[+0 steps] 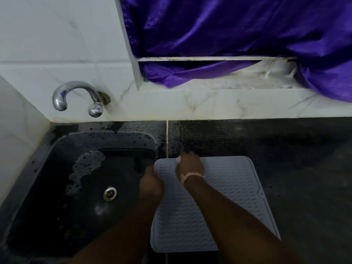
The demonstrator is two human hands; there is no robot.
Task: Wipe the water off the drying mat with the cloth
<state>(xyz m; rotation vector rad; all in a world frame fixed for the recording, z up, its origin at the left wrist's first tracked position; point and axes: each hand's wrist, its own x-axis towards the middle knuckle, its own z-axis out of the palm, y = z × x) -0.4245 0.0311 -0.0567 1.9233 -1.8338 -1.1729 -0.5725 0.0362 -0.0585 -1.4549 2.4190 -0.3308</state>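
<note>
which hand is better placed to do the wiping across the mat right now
Right. The right hand is closed on a small pale cloth at the far left corner of the grey ribbed silicone drying mat; the left hand only grips the mat's left edge.

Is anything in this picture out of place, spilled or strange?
Yes. The drying mat lies slightly askew, its left edge overhanging the sink. The counter behind it is wet and speckled. No cloth is clearly visible in either hand.

Both forearms are bare — no sleeves — and the right hand [189, 164] wears a pink wristband [192, 175].
</note>
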